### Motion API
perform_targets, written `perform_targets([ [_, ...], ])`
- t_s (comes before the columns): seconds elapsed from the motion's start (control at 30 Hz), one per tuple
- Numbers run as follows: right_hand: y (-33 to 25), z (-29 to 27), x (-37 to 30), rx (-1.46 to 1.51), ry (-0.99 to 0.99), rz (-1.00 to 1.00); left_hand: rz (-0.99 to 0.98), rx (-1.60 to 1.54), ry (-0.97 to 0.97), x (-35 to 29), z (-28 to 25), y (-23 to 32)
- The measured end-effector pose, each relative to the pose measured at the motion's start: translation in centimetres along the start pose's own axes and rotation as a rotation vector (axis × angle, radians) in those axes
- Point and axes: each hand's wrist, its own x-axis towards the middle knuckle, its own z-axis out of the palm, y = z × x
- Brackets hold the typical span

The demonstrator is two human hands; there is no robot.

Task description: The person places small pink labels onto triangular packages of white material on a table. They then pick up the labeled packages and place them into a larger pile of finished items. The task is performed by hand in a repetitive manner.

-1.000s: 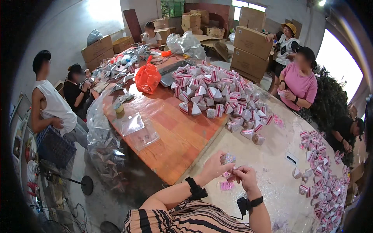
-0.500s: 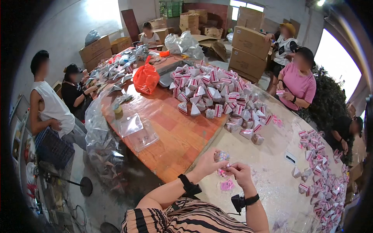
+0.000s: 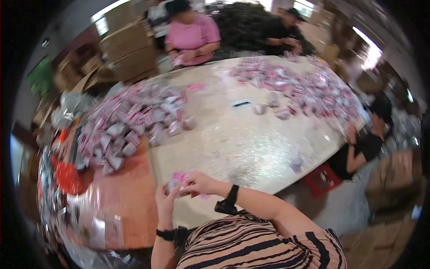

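Close to the near edge of the table, my two hands meet around a small clear packet point(image 3: 173, 184) with a pink piece point(image 3: 178, 175) at its top. My left hand point(image 3: 165, 201) closes on the packet from the left and below. From the right, the bent fingers of my right hand point(image 3: 199, 183) pinch its side; blur hides exactly where the fingertips press. Beneath my right hand a bit of pink paper point(image 3: 204, 196) shows on the pale tabletop point(image 3: 215, 148).
A heap of pyramid-shaped packets with pink-and-white bands point(image 3: 121, 125) lies left; another pile point(image 3: 300, 87) spreads far right. An orange-red plastic bag point(image 3: 68, 177) sits on the wooden tabletop point(image 3: 107, 197). People work around the table. A red stool point(image 3: 320, 181) stands at the right.
The view has swung to the right, bringing more of the pale table and the right-hand pile into sight. My hands still hold the packet between them, its pink piece now uppermost.
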Motion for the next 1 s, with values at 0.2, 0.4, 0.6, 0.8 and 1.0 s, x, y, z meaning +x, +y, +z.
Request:
perform_targets([
  [0.2,0.4,-1.4,-2.7,-0.200,0.157,-0.088,0.017,0.070,-0.163,1.4,2.1,0.0],
  [0.4,1.8,-3.2,-5.7,-0.393,0.291,-0.113,-0.045,0.190,-0.215,1.6,5.2,-1.8],
  [0.6,3.3,-5.5,-8.9,-0.415,0.332,0.086,0.043,0.373,-0.384,2.7,9.2,-5.4],
  [0.8,3.7,-20.5,-15.5,-0.490,0.565,0.208,-0.003,0.484,-0.315,6.3,8.0,-2.4],
  [1.0,-4.8,-37.2,-28.5,-0.536,1.311,-0.089,0.270,-0.037,0.791,12.2,-5.9,9.7],
])
